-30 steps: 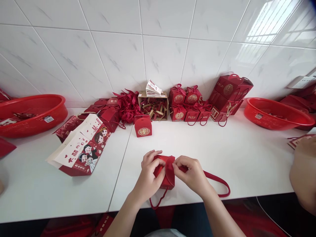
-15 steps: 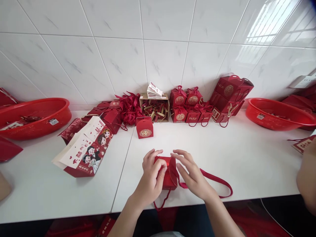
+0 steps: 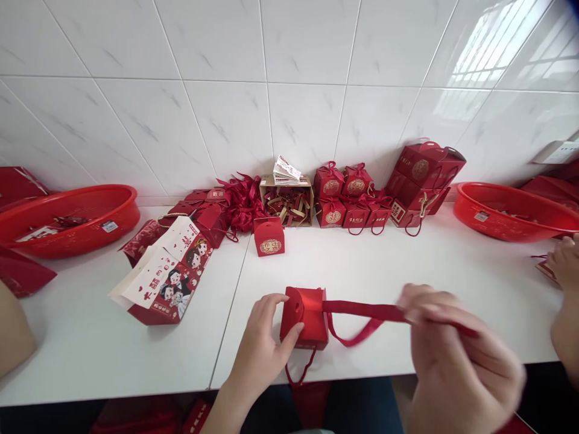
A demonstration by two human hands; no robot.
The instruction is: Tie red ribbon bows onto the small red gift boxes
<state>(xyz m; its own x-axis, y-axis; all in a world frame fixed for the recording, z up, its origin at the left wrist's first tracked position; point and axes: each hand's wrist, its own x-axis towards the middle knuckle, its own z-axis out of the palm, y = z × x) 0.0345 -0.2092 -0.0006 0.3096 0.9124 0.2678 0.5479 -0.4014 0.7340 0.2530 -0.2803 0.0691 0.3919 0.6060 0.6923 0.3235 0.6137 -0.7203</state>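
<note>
A small red gift box [image 3: 305, 319] stands on the white table [image 3: 407, 265] near its front edge. My left hand [image 3: 260, 352] grips the box's left side, thumb against its front. A red ribbon [image 3: 362, 310] runs out of the box's top to the right. My right hand [image 3: 456, 355], blurred by motion, is closed on that ribbon and holds it taut well to the right of the box. Another loop of ribbon hangs over the table edge below the box.
Finished red boxes [image 3: 346, 199], a carton of ribbons [image 3: 287, 202] and larger red bags [image 3: 425, 175] line the tiled wall. A single red box [image 3: 269, 236] stands in front. A printed paper bag [image 3: 165, 274] lies left. Red basins [image 3: 67, 220] [image 3: 511, 211] flank the table. Another person's hand [image 3: 563, 265] is at the right edge.
My right hand left the box top and pulled the ribbon out to the right until taut. My left hand stayed on the box.
</note>
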